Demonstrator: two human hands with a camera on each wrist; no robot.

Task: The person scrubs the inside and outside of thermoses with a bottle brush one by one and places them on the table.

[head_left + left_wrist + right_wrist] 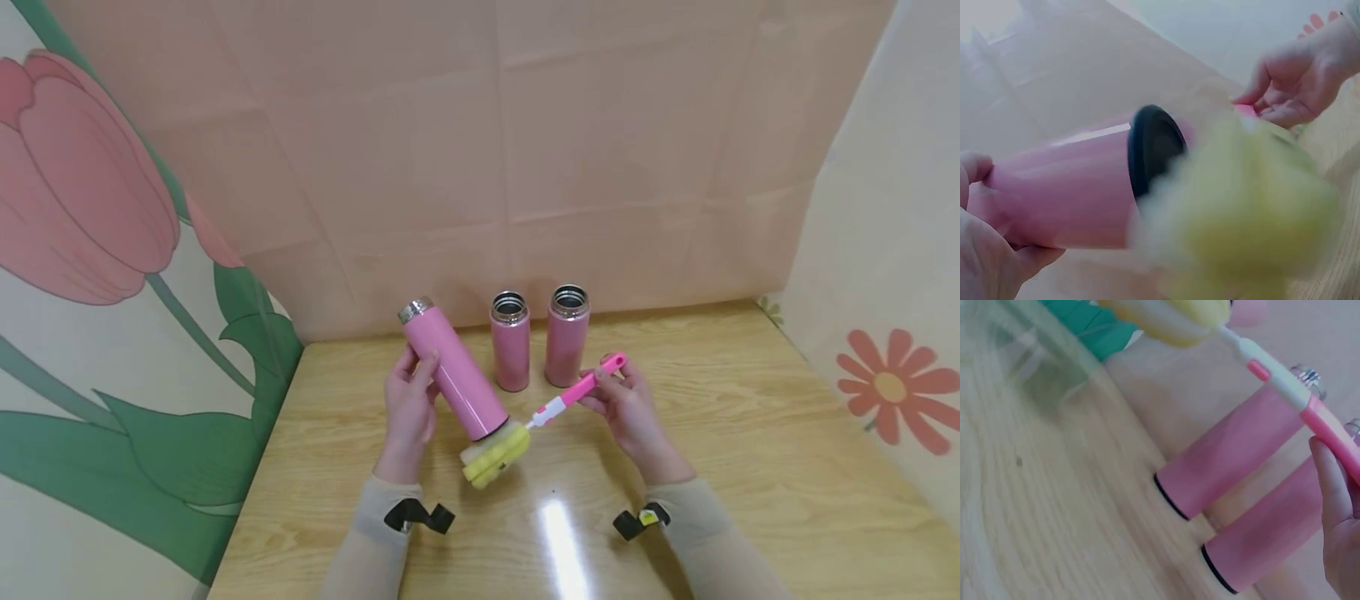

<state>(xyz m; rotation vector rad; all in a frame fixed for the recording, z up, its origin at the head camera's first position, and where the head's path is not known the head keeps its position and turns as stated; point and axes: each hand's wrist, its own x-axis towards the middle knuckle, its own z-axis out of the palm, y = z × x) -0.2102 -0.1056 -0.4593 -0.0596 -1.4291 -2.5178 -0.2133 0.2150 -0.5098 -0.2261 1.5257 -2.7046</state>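
Note:
My left hand [411, 396] grips a pink metal bottle [457, 371] that is tilted, its silver mouth up to the left and its dark base [1159, 150] down to the right. In my right hand [626, 408] is the pink handle [1334, 434] of a bottle brush with a white neck. The brush's yellow and white sponge head [498, 454] is right at the bottle's base. It looks large and blurred in the left wrist view. Thumb and fingers of the right hand pinch the handle near its far end.
Two more pink bottles, one on the left [512, 346] and one on the right [567, 337], stand upright and uncapped behind the hands. A pink cloth [525, 150] hangs behind the wooden table [315, 500]. Flower-print panels flank both sides.

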